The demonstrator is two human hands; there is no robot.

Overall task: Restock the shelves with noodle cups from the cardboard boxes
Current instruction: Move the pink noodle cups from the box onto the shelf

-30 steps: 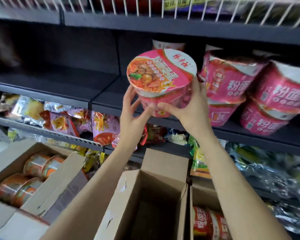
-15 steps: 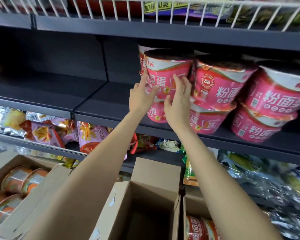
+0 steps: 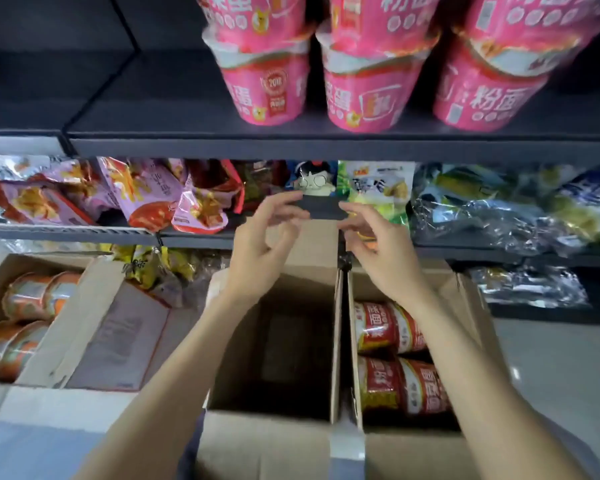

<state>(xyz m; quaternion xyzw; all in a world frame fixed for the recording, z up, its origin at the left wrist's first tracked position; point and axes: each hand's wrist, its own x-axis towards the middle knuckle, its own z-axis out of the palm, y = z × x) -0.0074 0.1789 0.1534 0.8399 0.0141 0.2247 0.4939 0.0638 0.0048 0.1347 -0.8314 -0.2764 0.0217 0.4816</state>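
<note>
— What are the hands doing?
— The left hand (image 3: 260, 244) and right hand (image 3: 378, 247) hover empty, fingers loosely curled, over the empty cardboard box (image 3: 274, 368).
— And the noodle cups?
— Pink noodle cups (image 3: 368, 98) stand stacked on the shelf (image 3: 187, 143) above the fingers; red noodle cups (image 3: 395, 358) lie boxed below the right fingers.

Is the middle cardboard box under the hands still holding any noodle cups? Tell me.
No. The middle box shows only its bare dark bottom, while the right box beside it holds red noodle cups.
</note>
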